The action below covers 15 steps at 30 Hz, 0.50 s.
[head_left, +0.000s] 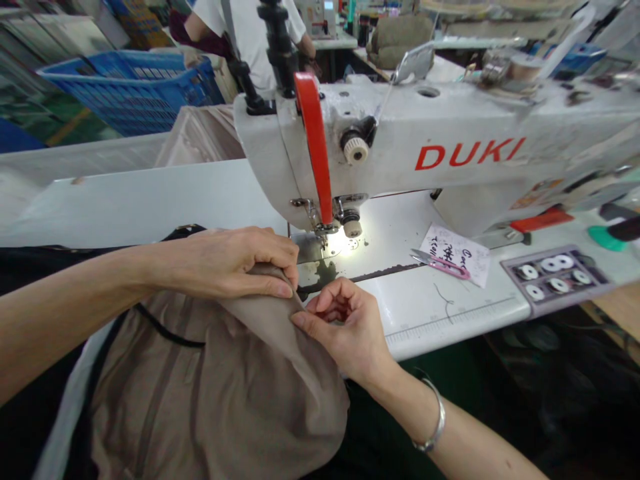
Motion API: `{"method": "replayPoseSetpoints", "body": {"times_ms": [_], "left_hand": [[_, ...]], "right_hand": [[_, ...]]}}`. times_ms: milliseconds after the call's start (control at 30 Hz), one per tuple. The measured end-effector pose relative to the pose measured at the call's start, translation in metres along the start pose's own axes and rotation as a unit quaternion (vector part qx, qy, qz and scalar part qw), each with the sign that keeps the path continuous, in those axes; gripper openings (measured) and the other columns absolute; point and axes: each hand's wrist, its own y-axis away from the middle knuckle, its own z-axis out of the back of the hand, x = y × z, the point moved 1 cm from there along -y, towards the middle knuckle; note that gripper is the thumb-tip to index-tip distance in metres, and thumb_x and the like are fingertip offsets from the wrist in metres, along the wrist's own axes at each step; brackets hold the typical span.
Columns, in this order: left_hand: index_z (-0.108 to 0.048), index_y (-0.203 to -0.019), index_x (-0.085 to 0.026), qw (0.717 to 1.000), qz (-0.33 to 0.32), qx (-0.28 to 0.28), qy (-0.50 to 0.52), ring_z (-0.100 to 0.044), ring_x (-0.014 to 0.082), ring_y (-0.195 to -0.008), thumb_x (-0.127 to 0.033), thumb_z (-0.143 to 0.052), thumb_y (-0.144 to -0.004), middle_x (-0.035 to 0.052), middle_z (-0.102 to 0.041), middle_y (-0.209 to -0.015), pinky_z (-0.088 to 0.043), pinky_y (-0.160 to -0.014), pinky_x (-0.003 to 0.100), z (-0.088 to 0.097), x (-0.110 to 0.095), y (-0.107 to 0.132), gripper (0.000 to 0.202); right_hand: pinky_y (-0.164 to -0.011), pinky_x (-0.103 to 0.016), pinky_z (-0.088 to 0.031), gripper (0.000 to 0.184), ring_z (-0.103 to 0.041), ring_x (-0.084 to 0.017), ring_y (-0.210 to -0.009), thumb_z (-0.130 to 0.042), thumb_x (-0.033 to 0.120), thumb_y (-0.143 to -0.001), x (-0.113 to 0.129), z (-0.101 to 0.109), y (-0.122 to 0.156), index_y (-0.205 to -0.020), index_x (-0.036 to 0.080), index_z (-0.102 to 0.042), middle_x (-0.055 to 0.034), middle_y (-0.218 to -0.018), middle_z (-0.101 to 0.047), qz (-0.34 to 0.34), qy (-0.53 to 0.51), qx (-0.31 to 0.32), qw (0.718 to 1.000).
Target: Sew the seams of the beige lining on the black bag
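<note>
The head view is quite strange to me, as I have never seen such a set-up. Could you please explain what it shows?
This one picture comes from a camera worn on a person's head, looking forward and down. The big white machine lettered DUKI is a sewing machine. The two bare hands in front are the wearer's own: the left hand and right hand both pinch the edge of a brown cloth, just in front of the needle area. On the white table, toward the right, pink-handled snips lie partly over a handwritten note, near a tray of small spools.

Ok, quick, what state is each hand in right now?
Left hand: closed, holding the brown fabric near its edge.
Right hand: closed, pinching the same fabric's edge.
</note>
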Motion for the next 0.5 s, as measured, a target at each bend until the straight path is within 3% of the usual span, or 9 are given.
{"method": "replayPoseSetpoints", "body": {"times_ms": [167,300,400,500], "left_hand": [[-0.072,-0.101,-0.021,0.997,0.058,-0.045,0.010,-0.059,0.0099,-0.087,-0.041,-0.059,-0.097,-0.0034,-0.070,-0.095,-0.039,-0.080,0.020,-0.010,0.012,-0.007,0.025],[-0.072,-0.100,-0.020,0.991,0.092,-0.090,0.022,-0.062,0.0079,-0.079,-0.042,-0.058,-0.096,-0.0046,-0.071,-0.090,-0.040,-0.072,0.018,-0.024,0.026,-0.023,0.026],[-0.072,-0.097,-0.019,0.984,0.109,-0.139,0.019,-0.064,0.0095,-0.080,-0.044,-0.058,-0.095,-0.0040,-0.072,-0.086,-0.043,-0.075,0.020,-0.031,0.037,-0.036,0.029],[-0.072,-0.096,-0.019,0.976,0.108,-0.191,0.007,-0.065,0.0131,-0.092,-0.044,-0.057,-0.095,-0.0012,-0.072,-0.096,-0.046,-0.086,0.024,-0.034,0.046,-0.047,0.030]], "right_hand": [[-0.051,-0.021,-0.037,0.032,-0.047,-0.007,-0.053,-0.087,0.028,-0.070,-0.004,0.010,-0.011,-0.073,0.020,-0.056,0.0061,-0.063,-0.058,0.011,0.051,-0.003,0.999],[-0.054,-0.021,-0.042,0.010,-0.055,-0.009,-0.057,-0.075,0.018,-0.078,0.001,0.024,-0.025,-0.078,0.019,-0.065,0.0041,-0.067,-0.063,0.037,0.169,0.032,0.984],[-0.062,-0.023,-0.047,0.011,-0.063,-0.011,-0.065,-0.069,0.009,-0.080,0.011,0.034,-0.037,-0.082,0.019,-0.073,0.0019,-0.073,-0.070,0.083,0.286,0.050,0.953],[-0.065,-0.024,-0.045,0.014,-0.064,-0.012,-0.068,-0.070,0.010,-0.085,0.023,0.041,-0.048,-0.089,0.021,-0.078,0.0015,-0.079,-0.073,0.155,0.417,0.059,0.894]]}}
